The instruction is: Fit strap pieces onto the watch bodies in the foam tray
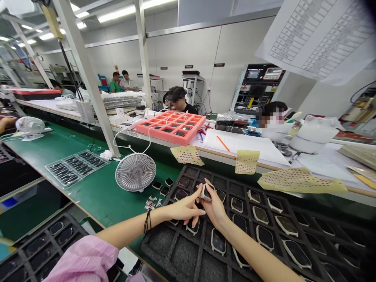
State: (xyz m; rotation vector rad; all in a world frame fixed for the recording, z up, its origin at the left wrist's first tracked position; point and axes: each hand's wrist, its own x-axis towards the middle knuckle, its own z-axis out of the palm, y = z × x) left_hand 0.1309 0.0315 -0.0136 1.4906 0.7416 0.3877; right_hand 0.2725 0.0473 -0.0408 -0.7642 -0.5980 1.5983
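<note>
My right hand [216, 207] holds a smartwatch case [206, 192] with a pale frame, tilted up above a black foam tray [186, 250]. My left hand [183, 207] comes in from the left, its index fingertip against the edge of the case. Its thumb and other fingers are spread apart, and I see nothing else in them. Below and around both hands, the tray's compartments hold several watch cases, among them one [218, 241] under my right wrist. Some near compartments hold no watch. The side of the held case facing away is hidden.
Loose watch cases [165, 190] and small pinkish label pieces [152, 203] lie on the green mat left of the tray. A white fan [136, 172] stands behind them. A pink foam tray [172, 127] sits on the shelf, where yellow label sheets [247, 161] hang. Other people sit beyond.
</note>
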